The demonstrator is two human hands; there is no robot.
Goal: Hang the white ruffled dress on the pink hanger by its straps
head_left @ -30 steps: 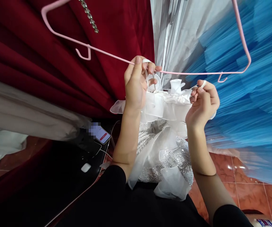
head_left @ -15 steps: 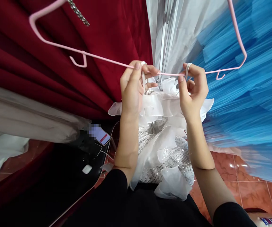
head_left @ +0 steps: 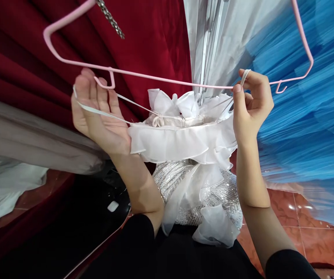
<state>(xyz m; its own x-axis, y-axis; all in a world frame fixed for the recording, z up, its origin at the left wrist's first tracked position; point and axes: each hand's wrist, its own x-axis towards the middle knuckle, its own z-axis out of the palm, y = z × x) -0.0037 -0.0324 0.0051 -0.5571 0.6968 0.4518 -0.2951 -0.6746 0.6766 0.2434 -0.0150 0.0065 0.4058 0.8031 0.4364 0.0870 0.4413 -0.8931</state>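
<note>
A pink hanger [head_left: 155, 76] crosses the view, its long bottom bar tilting slightly down to the right. Below it, a white ruffled dress [head_left: 169, 143] with a silver sequined body lies over my lap. My left hand [head_left: 101, 120] is palm up with fingers stretched out, beside the hanger's left hook. A thin white strap [head_left: 97, 111] loops round that hand near the thumb and runs taut to the dress top. With thumb and index finger, my right hand [head_left: 254, 104] pinches at the bar, and the other strap [head_left: 245, 76] loops over its index finger.
Dark red fabric [head_left: 152, 35] hangs at left, blue tulle [head_left: 306, 116] at right, and whitish cloth with metal poles [head_left: 206, 42] between them. A small white case [head_left: 112, 206] sits on a black surface at lower left. Reddish tiles [head_left: 315, 240] cover the floor.
My left hand has moved left off the bar's middle and opened out, drawing its strap sideways. The dress top shows more now. My right hand and the hanger have shifted slightly right.
</note>
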